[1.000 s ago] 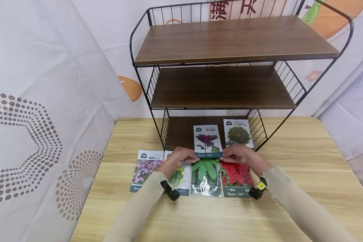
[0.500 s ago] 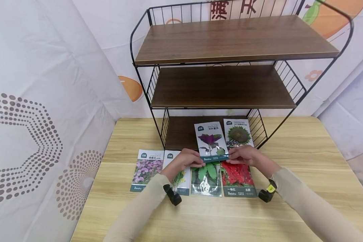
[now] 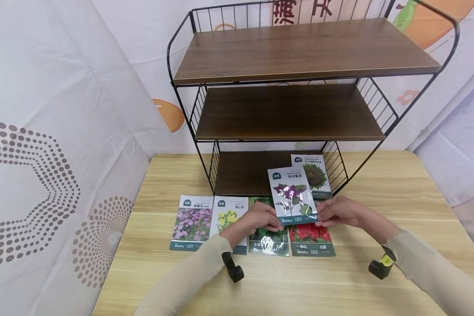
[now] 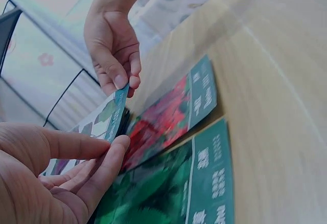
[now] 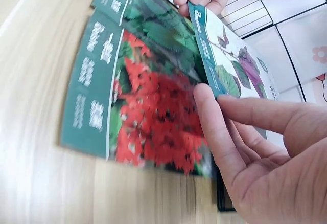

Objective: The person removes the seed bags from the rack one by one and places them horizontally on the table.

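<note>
one purple-leaf packet (image 3: 291, 193) is held tilted between two hands, a lower corner in each: the left hand (image 3: 260, 218) pinches one between thumb and fingers, the right hand (image 3: 341, 211) pinches the other. under the fingers lie one green-leaf packet (image 3: 268, 245) and one red-flower packet (image 3: 311, 241); left of the left fingers, one yellow-flower packet (image 3: 226, 214) and one pink-flower packet (image 3: 190, 224). beyond the right fingers, one sunflower packet (image 3: 316, 174) rests on the lowest of three shelves (image 3: 241, 175).

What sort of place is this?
Perhaps a makeshift indoor display corner: a shelf rack, plant-picture packets laid in a row before it, and patterned sheets behind it suggest so, though a home is possible.
</note>
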`<state>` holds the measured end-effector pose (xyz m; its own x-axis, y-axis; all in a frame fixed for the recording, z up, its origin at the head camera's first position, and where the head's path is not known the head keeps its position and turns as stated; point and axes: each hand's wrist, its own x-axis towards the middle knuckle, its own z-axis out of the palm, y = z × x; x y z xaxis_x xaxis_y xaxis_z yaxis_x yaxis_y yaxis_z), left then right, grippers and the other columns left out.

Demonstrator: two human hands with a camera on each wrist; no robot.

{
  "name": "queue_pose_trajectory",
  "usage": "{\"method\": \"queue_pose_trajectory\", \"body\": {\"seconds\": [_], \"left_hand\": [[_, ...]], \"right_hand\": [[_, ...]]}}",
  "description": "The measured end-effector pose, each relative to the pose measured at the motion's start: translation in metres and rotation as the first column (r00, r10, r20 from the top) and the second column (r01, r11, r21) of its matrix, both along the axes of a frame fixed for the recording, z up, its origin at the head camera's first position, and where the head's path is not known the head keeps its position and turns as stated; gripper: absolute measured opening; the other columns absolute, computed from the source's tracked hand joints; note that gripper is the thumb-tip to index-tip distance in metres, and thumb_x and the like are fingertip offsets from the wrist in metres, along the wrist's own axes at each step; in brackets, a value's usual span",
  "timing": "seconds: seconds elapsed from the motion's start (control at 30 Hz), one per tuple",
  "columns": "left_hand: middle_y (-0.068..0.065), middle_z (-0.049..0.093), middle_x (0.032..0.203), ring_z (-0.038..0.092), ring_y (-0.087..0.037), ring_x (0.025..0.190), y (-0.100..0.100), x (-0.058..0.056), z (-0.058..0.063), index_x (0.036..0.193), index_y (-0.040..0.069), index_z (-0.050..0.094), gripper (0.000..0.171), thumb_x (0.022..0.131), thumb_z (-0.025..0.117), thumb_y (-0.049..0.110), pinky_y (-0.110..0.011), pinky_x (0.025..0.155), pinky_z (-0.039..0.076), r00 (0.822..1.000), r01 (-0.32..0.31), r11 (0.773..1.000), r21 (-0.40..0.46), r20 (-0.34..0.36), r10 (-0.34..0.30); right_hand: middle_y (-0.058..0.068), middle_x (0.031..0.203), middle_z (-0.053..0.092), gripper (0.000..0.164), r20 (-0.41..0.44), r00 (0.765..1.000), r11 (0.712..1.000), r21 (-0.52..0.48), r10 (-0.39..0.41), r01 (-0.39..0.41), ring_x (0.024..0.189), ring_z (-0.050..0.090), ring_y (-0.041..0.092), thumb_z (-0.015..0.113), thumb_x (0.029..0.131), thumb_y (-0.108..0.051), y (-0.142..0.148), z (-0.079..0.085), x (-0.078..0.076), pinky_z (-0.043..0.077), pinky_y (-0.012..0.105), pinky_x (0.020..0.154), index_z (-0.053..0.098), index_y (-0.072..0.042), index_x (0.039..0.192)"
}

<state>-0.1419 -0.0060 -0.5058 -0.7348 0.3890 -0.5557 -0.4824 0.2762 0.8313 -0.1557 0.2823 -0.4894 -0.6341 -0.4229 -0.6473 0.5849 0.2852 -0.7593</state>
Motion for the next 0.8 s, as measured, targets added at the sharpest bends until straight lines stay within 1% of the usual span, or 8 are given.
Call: {"method": "queue_pose_trajectory", "body": {"seconds": [0.1, 0.17, 0.33, 0.43, 0.57, 0.8], "left_hand": [[-0.015, 0.077, 0.088, 0.078, -0.030, 0.087, 0.007, 0.007, 0.002, 0.101, -0.002, 0.069, 0.012, 0.090, 0.071, -0.004, -0.041, 0.085, 0.066, 1.000, 0.028, 1.000, 0.001, 0.003, -0.028], [-0.016, 0.078, 0.086, 0.078, -0.031, 0.086, 0.012, 0.011, 0.004, 0.099, -0.002, 0.069, 0.011, 0.089, 0.072, -0.004, -0.041, 0.083, 0.067, 0.999, 0.035, 0.999, 0.005, 0.010, -0.035], [-0.017, 0.078, 0.082, 0.079, -0.029, 0.081, 0.025, 0.022, 0.006, 0.090, 0.000, 0.068, 0.009, 0.087, 0.073, -0.006, -0.036, 0.076, 0.068, 0.999, 0.032, 0.999, 0.015, 0.031, -0.033], [-0.018, 0.078, 0.083, 0.079, -0.029, 0.080, 0.031, 0.027, 0.006, 0.088, 0.001, 0.067, 0.011, 0.085, 0.074, -0.007, -0.035, 0.074, 0.068, 0.999, 0.034, 0.999, 0.024, 0.038, -0.035], [-0.020, 0.077, 0.083, 0.079, -0.030, 0.080, 0.039, 0.033, 0.004, 0.088, 0.000, 0.067, 0.012, 0.085, 0.073, -0.010, -0.038, 0.075, 0.068, 0.999, 0.027, 0.999, 0.037, 0.044, -0.029], [-0.024, 0.076, 0.083, 0.078, -0.035, 0.083, 0.052, 0.041, 0.001, 0.085, 0.000, 0.063, 0.018, 0.083, 0.072, -0.014, -0.034, 0.072, 0.068, 0.996, 0.016, 0.998, 0.068, 0.087, -0.022]], "right_hand": [[0.008, 0.094, 0.076, 0.017, 0.000, 0.999, 0.999, -0.014, 0.052, -0.052, 0.087, 0.077, 0.016, 0.062, 0.096, 0.004, 0.010, 0.002, 0.006, 0.066, 0.028, 0.082, 0.063, 0.009, 0.112], [0.008, 0.096, 0.076, 0.020, 0.004, 0.997, 0.997, -0.021, 0.076, -0.076, 0.087, 0.077, 0.016, 0.061, 0.096, 0.004, 0.016, 0.004, 0.011, 0.066, 0.028, 0.082, 0.062, 0.011, 0.114], [0.010, 0.099, 0.076, 0.024, 0.014, 0.993, 0.993, -0.019, 0.117, -0.117, 0.088, 0.077, 0.016, 0.061, 0.096, 0.003, 0.029, 0.007, 0.022, 0.066, 0.029, 0.083, 0.060, 0.015, 0.117], [0.011, 0.100, 0.076, 0.025, 0.016, 0.991, 0.992, -0.012, 0.129, -0.129, 0.088, 0.077, 0.016, 0.062, 0.096, 0.002, 0.035, 0.008, 0.027, 0.066, 0.030, 0.083, 0.059, 0.016, 0.117], [0.011, 0.100, 0.076, 0.026, 0.014, 0.990, 0.990, 0.003, 0.142, -0.142, 0.087, 0.076, 0.015, 0.063, 0.095, 0.002, 0.042, 0.008, 0.033, 0.066, 0.029, 0.082, 0.060, 0.016, 0.117], [0.011, 0.095, 0.075, 0.022, 0.027, 0.988, 0.988, -0.006, 0.151, -0.151, 0.086, 0.076, 0.016, 0.063, 0.093, 0.004, 0.053, 0.006, 0.044, 0.066, 0.030, 0.083, 0.061, 0.016, 0.112]]}}
